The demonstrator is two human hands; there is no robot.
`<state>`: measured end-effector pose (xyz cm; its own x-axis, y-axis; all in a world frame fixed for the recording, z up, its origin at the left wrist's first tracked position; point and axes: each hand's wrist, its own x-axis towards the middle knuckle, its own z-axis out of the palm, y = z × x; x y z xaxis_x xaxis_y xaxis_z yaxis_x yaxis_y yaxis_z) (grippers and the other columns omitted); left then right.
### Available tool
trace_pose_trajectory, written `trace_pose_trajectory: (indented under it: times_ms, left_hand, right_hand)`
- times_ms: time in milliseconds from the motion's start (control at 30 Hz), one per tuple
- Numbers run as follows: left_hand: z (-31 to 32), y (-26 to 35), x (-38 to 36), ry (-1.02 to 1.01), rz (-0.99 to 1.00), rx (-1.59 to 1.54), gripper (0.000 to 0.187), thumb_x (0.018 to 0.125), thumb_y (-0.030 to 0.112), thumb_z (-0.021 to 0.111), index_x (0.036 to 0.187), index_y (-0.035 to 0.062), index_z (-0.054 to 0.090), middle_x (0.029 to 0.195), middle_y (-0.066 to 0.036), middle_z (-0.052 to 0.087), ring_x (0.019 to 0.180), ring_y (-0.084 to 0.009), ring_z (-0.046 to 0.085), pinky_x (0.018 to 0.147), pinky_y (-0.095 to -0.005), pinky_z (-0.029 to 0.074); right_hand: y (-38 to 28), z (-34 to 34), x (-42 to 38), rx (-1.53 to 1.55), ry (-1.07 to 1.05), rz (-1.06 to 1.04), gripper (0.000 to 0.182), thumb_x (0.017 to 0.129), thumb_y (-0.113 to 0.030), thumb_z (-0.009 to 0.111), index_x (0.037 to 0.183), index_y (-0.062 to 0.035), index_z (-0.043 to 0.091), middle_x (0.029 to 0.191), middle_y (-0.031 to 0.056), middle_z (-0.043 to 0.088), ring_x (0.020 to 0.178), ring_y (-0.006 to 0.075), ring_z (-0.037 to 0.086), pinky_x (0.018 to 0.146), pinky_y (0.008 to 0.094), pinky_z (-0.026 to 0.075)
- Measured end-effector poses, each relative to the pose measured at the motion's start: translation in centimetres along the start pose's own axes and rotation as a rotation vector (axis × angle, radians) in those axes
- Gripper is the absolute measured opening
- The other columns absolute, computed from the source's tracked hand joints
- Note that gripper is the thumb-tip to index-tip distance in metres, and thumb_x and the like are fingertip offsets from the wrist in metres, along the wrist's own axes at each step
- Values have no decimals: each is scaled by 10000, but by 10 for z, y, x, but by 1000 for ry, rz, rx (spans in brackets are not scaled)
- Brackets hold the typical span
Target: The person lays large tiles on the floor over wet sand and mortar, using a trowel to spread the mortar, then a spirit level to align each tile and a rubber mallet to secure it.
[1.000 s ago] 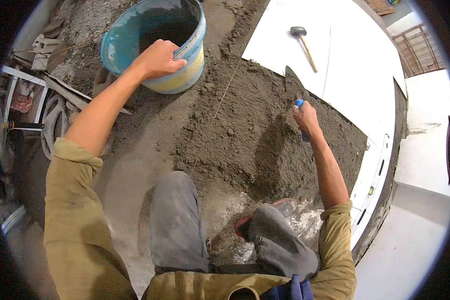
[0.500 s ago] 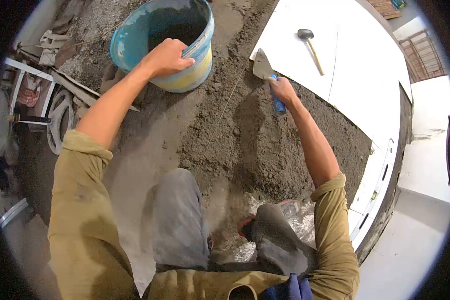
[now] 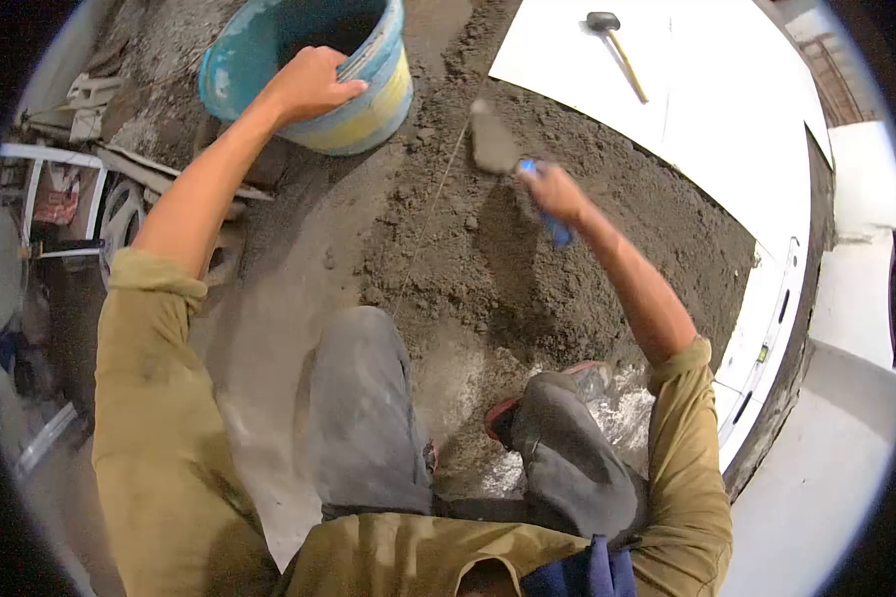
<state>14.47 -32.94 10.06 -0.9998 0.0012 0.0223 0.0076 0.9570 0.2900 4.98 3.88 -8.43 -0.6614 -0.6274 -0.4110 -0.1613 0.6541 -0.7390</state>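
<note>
My left hand (image 3: 314, 88) grips the near rim of a blue bucket (image 3: 363, 114) with a yellow band, its fingers hooked over the edge. The bucket tilts with its mouth away from me, and its inside is dark. In my right hand (image 3: 556, 192) is a trowel (image 3: 492, 139), held by its blue handle and slightly blurred. Its blade points away and to the left, low over the bed of grey mortar (image 3: 607, 239). A thin string (image 3: 436, 199) runs across the mortar beside the blade.
Large white tiles (image 3: 567, 60) border the mortar on the right. A rubber mallet (image 3: 622, 62) and a white spirit level (image 3: 767, 343) lie on them. Scrap pieces and a white metal frame (image 3: 50, 151) stand at the left. My knees are bent close to the mortar's near edge.
The trowel has moved off the tile's corner to the left and nearer, over the mortar. My left hand stays on the bucket's rim. The whole view has shifted slightly.
</note>
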Motion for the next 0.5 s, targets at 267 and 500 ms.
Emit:
trace_pose_trajectory:
  times_ms: [267,500]
  left_hand:
    - [0,3,2,-24,-13,10,423,798,362,673,843,-58,671,710,-257,618,684,-403,638,635,-446,485]
    - [-5,7,3,-94,-45,-21,453,830,380,675,912,-66,675,772,-232,670,724,-326,685,691,-402,502]
  right_hand:
    - [-1,26,-102,-262,-131,-183,375,895,-362,573,1000,-5,620,879,277,663,852,461,642,767,532,512]
    - [58,-65,-88,-300,334,192,427,905,-380,540,1007,32,582,874,293,663,853,477,645,759,530,516]
